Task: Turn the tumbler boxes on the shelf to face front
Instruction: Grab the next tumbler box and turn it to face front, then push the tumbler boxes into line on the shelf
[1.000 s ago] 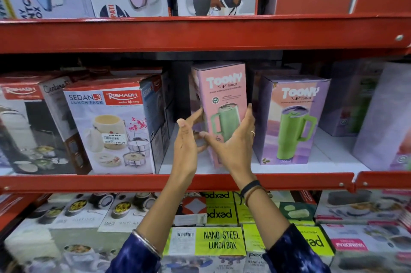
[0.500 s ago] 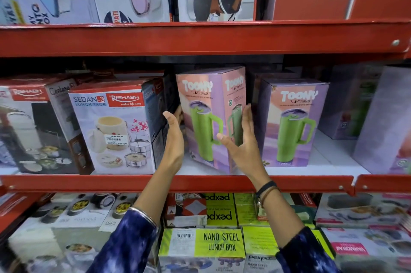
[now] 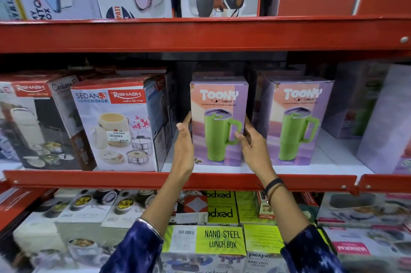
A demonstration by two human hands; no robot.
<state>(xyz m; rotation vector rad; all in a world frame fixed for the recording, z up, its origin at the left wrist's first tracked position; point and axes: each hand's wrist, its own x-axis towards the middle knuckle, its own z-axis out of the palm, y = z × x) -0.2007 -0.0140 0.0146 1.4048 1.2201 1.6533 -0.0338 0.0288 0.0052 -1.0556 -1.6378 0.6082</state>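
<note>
A pink-and-lilac Toony tumbler box [image 3: 219,103] with a green mug picture stands upright on the middle shelf [image 3: 178,180], its front face toward me. My left hand [image 3: 184,141] presses flat on the box's left side. My right hand [image 3: 252,141] grips its right edge, fingers over the front. A second Toony tumbler box [image 3: 298,123] stands just to the right, also face front. Further right, more lilac tumbler boxes [image 3: 360,103] show their sides, one large box [image 3: 387,121] angled at the far right.
A Rishabh Sedan-3 lunch pack box [image 3: 115,123] stands close to the left of my left hand, with another Rishabh box [image 3: 33,121] beyond it. Red shelf rails run above and below. Lunch box cartons [image 3: 222,239] fill the lower shelf.
The held tumbler box has been rotated from a corner-on angle until its front face points straight at me. Both hands stayed on its sides, and the view shifted slightly.
</note>
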